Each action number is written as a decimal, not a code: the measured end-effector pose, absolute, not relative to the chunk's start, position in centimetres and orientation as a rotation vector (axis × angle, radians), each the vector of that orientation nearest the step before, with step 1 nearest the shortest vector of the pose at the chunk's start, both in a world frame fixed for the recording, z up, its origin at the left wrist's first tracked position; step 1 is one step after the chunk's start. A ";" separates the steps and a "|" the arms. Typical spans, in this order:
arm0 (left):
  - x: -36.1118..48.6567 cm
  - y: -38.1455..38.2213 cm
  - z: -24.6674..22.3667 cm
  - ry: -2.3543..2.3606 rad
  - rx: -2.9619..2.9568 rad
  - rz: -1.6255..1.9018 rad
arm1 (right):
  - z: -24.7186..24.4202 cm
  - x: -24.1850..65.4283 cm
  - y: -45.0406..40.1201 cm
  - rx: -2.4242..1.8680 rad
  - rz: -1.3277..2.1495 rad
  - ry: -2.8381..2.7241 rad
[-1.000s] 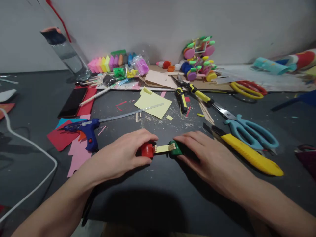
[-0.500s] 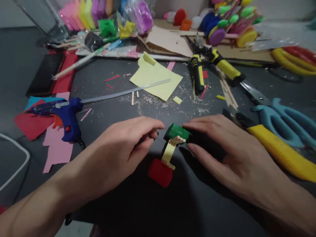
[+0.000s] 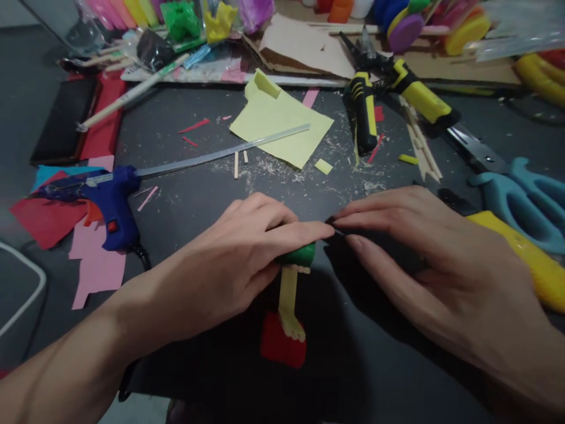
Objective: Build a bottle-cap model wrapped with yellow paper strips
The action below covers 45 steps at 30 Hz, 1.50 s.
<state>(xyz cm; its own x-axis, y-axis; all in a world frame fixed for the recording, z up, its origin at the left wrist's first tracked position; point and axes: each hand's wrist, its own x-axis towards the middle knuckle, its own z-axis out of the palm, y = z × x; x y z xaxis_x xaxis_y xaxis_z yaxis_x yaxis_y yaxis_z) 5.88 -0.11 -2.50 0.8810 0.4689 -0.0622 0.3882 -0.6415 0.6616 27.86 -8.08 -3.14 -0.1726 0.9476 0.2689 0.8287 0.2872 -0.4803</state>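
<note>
A small craft piece joins a green cylinder (image 3: 302, 255) to a red block (image 3: 283, 343) by a pale yellow strip (image 3: 288, 291) edged with short wooden sticks. My left hand (image 3: 251, 253) is closed round the green cylinder, its index finger stretched over the top and the thumb below, hiding the cylinder's left part. My right hand (image 3: 419, 253) is just right of it, thumb and fingers apart, its fingertips close to my left index fingertip. Between these fingertips is a small dark spot, too small to make out.
A blue glue gun (image 3: 112, 200) with a long glue stick lies at left. Ahead are yellow paper (image 3: 282, 121) and scattered scraps. Yellow-black pliers (image 3: 364, 112), blue-handled scissors (image 3: 521, 200) and a yellow cutter (image 3: 521, 253) lie at right. Craft supplies line the back.
My left hand has moved right and taken hold of the green cylinder. The craft piece has shifted slightly and turned, its red block now nearer the viewer. The view has tilted down.
</note>
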 end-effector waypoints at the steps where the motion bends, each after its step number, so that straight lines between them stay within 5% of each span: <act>1: 5.8 -0.1 -2.4 0.617 2.343 0.142 | -2.9 27.9 -8.4 -1.609 0.287 -2.019; 10: 5.7 0.5 -1.7 1.031 2.142 0.282 | -1.8 29.3 -9.9 -1.570 0.603 -1.785; 18: 6.3 -0.5 -1.3 1.158 2.030 0.316 | -2.4 29.1 -10.0 -1.547 0.420 -1.917; 45: 5.5 -1.2 -0.6 0.710 1.683 0.431 | -2.1 29.5 -9.4 -1.501 0.981 -1.454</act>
